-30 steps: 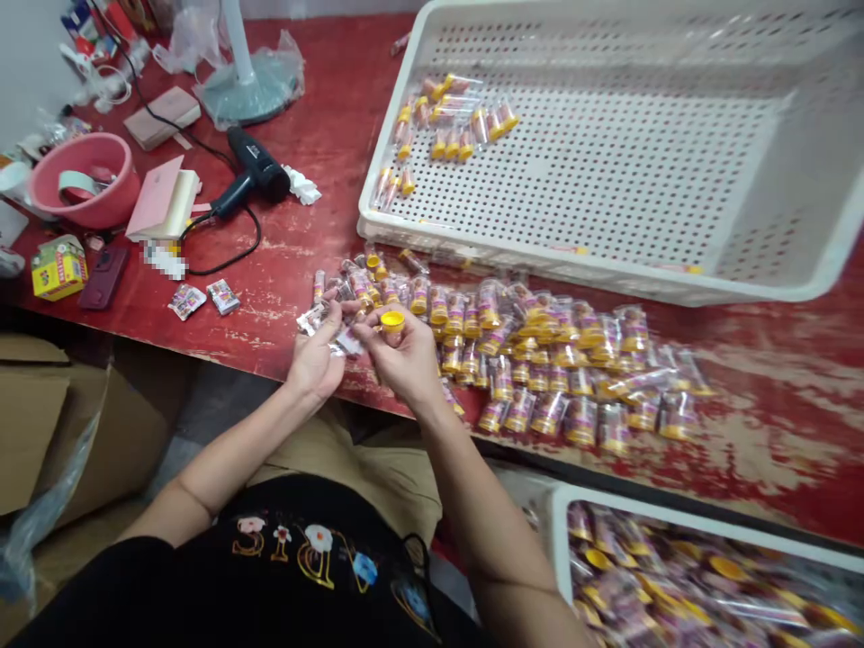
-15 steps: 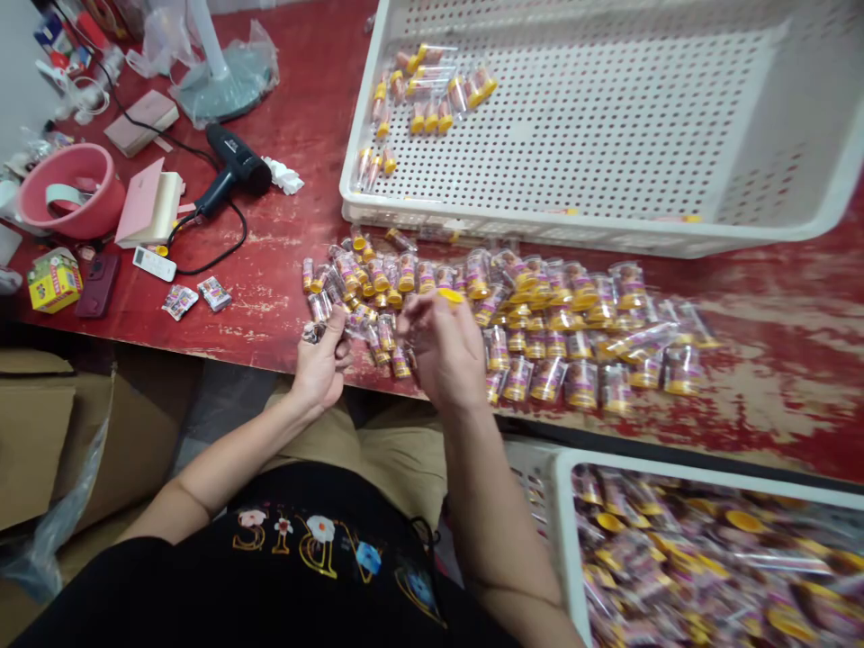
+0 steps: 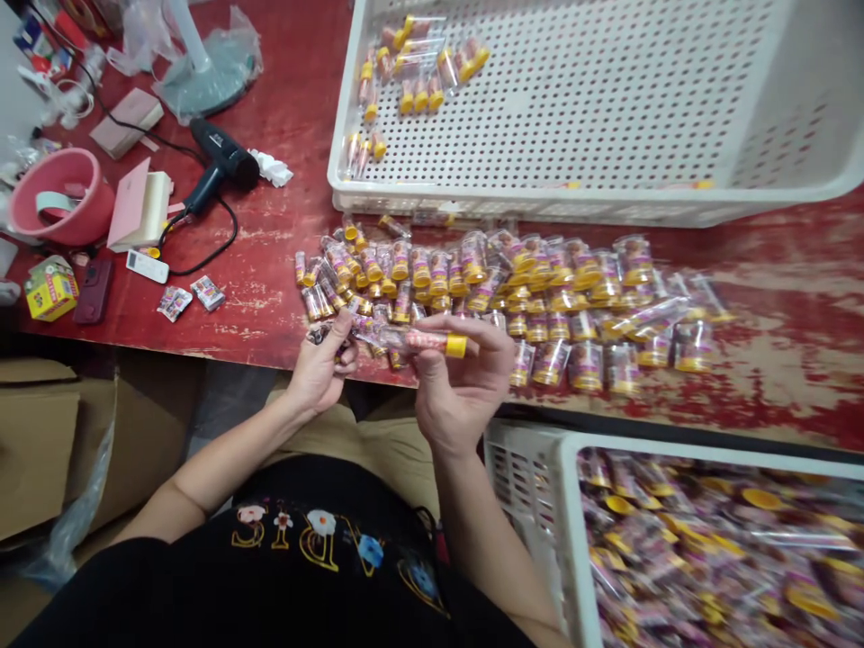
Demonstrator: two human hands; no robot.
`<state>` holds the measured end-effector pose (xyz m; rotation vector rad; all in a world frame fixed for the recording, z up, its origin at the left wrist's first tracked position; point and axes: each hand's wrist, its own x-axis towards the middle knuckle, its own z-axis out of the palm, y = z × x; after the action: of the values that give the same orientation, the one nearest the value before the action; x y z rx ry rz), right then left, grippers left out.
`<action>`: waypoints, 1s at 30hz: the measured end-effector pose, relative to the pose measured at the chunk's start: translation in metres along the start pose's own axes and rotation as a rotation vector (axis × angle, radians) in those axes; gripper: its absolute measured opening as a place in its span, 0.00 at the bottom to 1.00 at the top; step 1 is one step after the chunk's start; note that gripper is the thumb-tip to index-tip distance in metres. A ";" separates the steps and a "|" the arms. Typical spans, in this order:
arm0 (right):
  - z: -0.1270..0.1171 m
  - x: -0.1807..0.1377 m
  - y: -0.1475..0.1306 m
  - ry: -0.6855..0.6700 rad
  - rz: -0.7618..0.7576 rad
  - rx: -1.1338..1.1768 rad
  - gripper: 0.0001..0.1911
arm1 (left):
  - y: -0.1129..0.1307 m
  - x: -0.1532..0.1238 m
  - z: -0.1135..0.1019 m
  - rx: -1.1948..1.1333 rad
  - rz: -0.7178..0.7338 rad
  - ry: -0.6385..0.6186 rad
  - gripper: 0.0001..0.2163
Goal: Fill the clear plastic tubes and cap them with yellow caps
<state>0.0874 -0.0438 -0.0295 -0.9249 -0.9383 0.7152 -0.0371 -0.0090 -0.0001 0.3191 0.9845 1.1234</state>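
Note:
My right hand [image 3: 463, 382] is closed on a clear tube with a yellow cap [image 3: 432, 342], held sideways at the near edge of the red table [image 3: 283, 225]. My left hand [image 3: 320, 364] is closed beside it, pinching a small clear wrapper whose detail I cannot make out. Just beyond both hands lies a wide heap of wrapped yellow-capped tubes [image 3: 540, 297]. More of these tubes [image 3: 411, 76] lie in the far left corner of the large white perforated tray [image 3: 540, 202].
A white basket [image 3: 567, 477] full of wrapped tubes stands at my lower right. On the left of the table are a black heat gun [image 3: 220, 162] with cord, a pink bowl [image 3: 58, 193], a pink notepad [image 3: 139, 207], a phone [image 3: 93, 288] and small packets [image 3: 189, 297]. Cardboard boxes [image 3: 33, 450] sit below.
My right hand has turned the yellow-capped tube from upright to lying sideways and shifted right. The view has tilted down, so the table items sit higher in the frame.

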 end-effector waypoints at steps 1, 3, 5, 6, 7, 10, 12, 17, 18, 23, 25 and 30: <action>-0.003 -0.003 -0.001 -0.007 -0.036 -0.050 0.16 | 0.001 0.000 0.000 0.006 -0.001 0.001 0.27; -0.010 -0.007 -0.004 -0.040 -0.108 -0.161 0.18 | 0.004 0.000 0.001 0.030 -0.008 -0.008 0.25; -0.017 -0.011 -0.006 -0.063 -0.174 -0.291 0.21 | 0.007 -0.003 0.002 0.060 -0.014 -0.036 0.24; -0.019 -0.013 -0.006 -0.060 -0.210 -0.360 0.23 | 0.007 -0.006 0.003 0.067 -0.006 -0.053 0.24; -0.020 -0.014 -0.006 -0.045 -0.242 -0.421 0.24 | 0.007 -0.008 0.004 0.067 0.010 -0.067 0.24; -0.017 -0.021 -0.003 0.035 -0.266 -0.503 0.25 | 0.004 -0.012 0.007 0.060 0.053 -0.082 0.23; -0.013 -0.026 -0.001 0.084 -0.239 -0.490 0.23 | 0.002 -0.011 0.008 0.052 0.048 -0.071 0.21; -0.014 -0.029 -0.002 0.158 -0.065 -0.382 0.17 | 0.004 -0.002 0.012 -0.087 -0.098 -0.001 0.14; -0.015 -0.027 -0.002 0.151 0.005 -0.334 0.16 | 0.005 0.000 0.012 -0.111 -0.115 0.020 0.13; -0.008 -0.010 0.003 -0.092 0.388 -0.040 0.15 | 0.000 0.001 0.012 -0.194 -0.113 0.060 0.14; -0.001 0.000 0.005 -0.120 0.409 -0.085 0.12 | -0.005 -0.001 0.010 -0.185 -0.119 0.040 0.16; 0.002 0.016 0.005 -0.188 0.426 -0.091 0.11 | -0.001 -0.001 0.005 -0.174 -0.072 0.045 0.15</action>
<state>0.0920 -0.0277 -0.0280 -1.1697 -0.9534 1.1444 -0.0327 -0.0095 0.0021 0.1179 0.9229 1.1461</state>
